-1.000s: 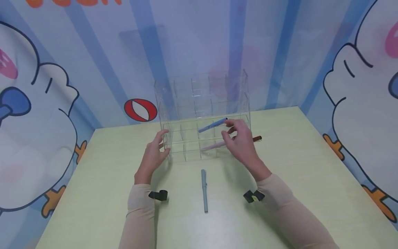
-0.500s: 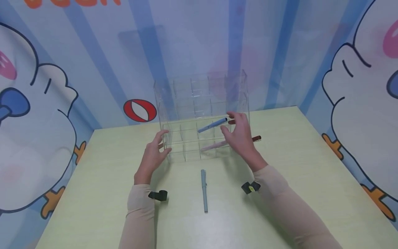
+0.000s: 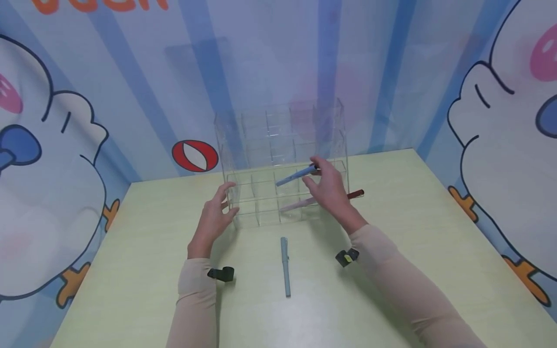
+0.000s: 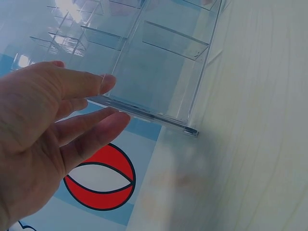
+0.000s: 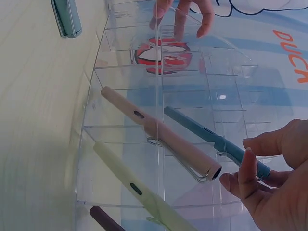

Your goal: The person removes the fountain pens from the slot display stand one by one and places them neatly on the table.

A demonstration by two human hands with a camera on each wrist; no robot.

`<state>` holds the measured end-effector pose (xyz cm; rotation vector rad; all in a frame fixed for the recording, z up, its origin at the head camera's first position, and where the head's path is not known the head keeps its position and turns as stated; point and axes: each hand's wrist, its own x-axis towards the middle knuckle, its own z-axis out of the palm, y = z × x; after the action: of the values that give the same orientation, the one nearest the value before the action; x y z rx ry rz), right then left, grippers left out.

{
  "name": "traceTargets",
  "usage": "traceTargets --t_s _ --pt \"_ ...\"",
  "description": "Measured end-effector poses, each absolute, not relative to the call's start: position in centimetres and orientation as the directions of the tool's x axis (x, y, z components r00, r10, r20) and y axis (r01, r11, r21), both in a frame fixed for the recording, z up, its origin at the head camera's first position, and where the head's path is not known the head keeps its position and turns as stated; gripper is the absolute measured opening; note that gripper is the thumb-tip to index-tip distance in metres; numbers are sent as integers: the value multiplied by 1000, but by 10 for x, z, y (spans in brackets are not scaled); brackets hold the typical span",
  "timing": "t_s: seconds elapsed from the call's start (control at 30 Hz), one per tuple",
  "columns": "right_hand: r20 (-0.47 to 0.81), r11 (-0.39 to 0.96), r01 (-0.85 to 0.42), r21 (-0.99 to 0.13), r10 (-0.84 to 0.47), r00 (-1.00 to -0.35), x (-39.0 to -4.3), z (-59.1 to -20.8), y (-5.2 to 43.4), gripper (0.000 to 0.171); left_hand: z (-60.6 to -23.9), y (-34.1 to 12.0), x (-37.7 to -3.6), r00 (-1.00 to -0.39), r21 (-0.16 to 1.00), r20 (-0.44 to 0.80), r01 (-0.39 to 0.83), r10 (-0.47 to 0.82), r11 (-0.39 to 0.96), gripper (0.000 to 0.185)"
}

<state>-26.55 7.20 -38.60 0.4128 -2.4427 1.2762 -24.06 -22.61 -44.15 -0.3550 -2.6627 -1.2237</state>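
My left hand (image 3: 211,220) grips the left side wall of a clear compartment organizer (image 3: 267,197), its thumb and fingers on opposite faces of that wall edge (image 4: 154,118). My right hand (image 3: 328,188) surrounds the cap end of a blue pen (image 3: 292,177) with thumb and fingers spread. The pen leans in a compartment of the row behind the front one. In the right wrist view, a pink pen (image 5: 163,139), a light green pen (image 5: 137,190) and a dark maroon pen (image 5: 106,219) lean in front compartments. The green one is hidden in the head view.
A grey-blue pen (image 3: 285,267) lies on the pale table (image 3: 313,309) in front of the organizer. Behind it stands a blue striped backdrop (image 3: 278,58) with cartoon figures.
My right hand has spread its thumb and fingers, then shifted slightly left and forward around the blue pen's end. The pen stays put. My left hand keeps its grip on the organizer.
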Motion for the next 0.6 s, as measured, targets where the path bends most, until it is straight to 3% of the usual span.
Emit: traceTargets --t_s 0.6 --pt "412 566 -410 -716 -131 -902 -270 -384 67 37 -444 -228 -242 -956 725 260 288 139 626 67"
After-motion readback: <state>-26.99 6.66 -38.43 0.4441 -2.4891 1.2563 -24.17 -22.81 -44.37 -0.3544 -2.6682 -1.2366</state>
